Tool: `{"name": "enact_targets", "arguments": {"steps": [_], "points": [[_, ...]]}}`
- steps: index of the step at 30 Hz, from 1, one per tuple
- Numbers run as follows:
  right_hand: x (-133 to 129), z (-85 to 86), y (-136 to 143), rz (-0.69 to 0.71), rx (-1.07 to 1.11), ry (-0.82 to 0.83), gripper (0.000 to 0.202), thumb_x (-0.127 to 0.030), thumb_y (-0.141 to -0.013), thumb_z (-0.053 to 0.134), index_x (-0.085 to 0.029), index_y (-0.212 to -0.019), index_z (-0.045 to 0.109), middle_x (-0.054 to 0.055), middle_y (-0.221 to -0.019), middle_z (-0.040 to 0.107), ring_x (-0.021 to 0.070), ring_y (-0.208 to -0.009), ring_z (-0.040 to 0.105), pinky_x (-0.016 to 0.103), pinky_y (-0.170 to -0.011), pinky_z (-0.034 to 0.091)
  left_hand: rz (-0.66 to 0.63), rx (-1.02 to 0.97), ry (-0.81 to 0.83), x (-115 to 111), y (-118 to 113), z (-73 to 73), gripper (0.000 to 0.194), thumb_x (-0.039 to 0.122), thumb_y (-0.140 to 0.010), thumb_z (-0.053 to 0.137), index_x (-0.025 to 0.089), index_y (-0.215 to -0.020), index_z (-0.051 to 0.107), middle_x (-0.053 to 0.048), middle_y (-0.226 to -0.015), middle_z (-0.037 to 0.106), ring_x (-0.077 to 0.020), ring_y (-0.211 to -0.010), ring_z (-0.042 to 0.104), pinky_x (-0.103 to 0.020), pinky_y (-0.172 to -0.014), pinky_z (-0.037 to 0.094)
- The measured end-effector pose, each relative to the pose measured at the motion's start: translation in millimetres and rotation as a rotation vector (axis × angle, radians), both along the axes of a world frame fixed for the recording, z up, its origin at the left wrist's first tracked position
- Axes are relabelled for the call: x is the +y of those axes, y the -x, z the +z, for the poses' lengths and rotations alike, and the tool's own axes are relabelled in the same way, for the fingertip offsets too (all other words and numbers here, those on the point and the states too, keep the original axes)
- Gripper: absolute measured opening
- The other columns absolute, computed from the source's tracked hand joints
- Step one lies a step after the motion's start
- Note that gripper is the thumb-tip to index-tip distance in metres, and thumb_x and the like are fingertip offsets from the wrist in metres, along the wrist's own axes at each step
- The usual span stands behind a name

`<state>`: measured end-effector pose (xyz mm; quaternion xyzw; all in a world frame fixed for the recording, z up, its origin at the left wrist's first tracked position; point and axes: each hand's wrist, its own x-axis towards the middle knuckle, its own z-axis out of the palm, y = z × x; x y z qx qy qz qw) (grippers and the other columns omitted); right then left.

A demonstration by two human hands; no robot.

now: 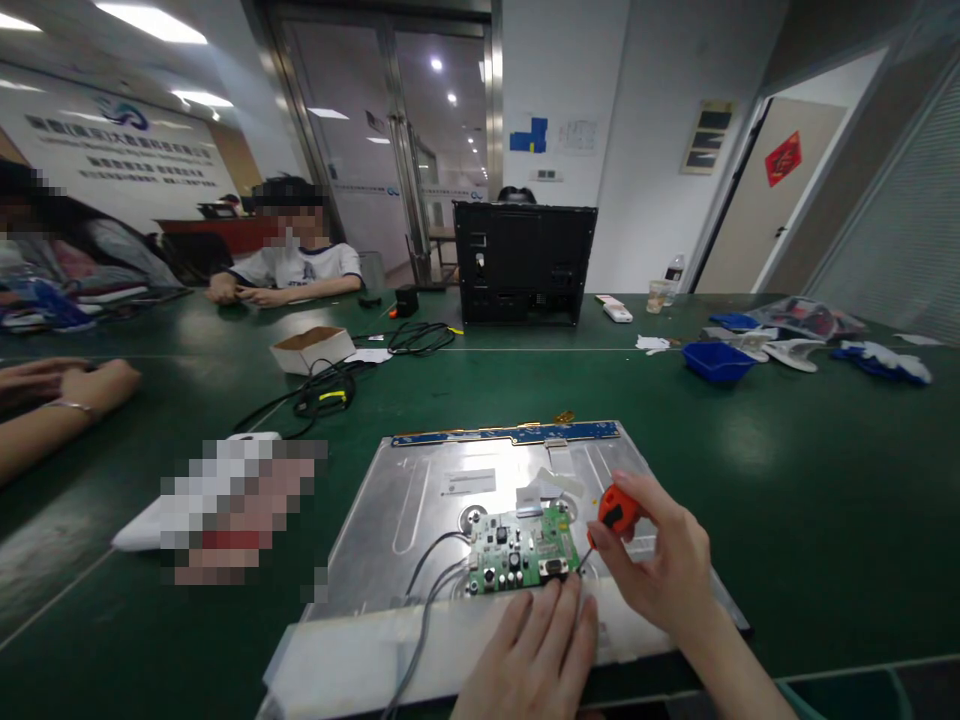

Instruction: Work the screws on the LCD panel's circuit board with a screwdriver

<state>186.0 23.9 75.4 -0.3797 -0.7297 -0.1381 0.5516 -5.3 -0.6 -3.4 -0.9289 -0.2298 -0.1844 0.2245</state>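
My right hand (pixel 667 560) pinches the orange and black handle of a screwdriver (pixel 618 510), held tilted. Its thin shaft points down to the lower right corner of a green circuit board (pixel 521 548). Flat on the panel lies my left hand (pixel 532 645), fingers stretched out, fingertips at the board's lower edge beside the screwdriver tip. The board sits on the silver metal back of a display panel (pixel 375 530). Grey cables (pixel 427 610) run from the board's left side toward me. A blue circuit strip (pixel 502 435) lines the panel's far edge.
A black monitor housing (pixel 525 265) stands at the back of the green table (pixel 810 480). A white box (pixel 313 350) and coiled black cables (pixel 326 390) lie left. Blue tray (pixel 718 362) and gloves (pixel 885 362) are right. People sit at left; one person's hands (pixel 97 385) rest nearby.
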Motion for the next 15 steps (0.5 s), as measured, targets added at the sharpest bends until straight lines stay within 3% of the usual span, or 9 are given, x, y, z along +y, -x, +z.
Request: {"name": "enact_targets", "arguments": {"steps": [5,15], "points": [[-2.5,1.1,0.2,0.065,0.005,0.060,0.038,-0.016,-0.097,0.049,-0.016,-0.135,0.046,0.006,-0.092,0.069,0.0140,-0.060,0.063,0.025,-0.047,0.052,-0.007,0.006,0.002,-0.1,1.1,2.9,0.062,0.062,-0.099,0.049,0.012,-0.136,0.057,-0.012,-0.138,0.062,-0.0259,-0.119,0.057,-0.036,-0.098,0.036],[-1.2,-0.8,1.2,0.061,0.033,0.009,0.040,-0.014,-0.094,0.057,-0.020,-0.133,0.047,-0.001,-0.076,0.063,0.0142,-0.055,0.058,0.025,-0.044,0.047,-0.005,0.012,0.016,0.2,0.5,-1.2,0.064,0.063,-0.099,0.048,0.011,-0.137,0.056,-0.014,-0.139,0.061,-0.0267,-0.120,0.057,-0.037,-0.098,0.037]]}}
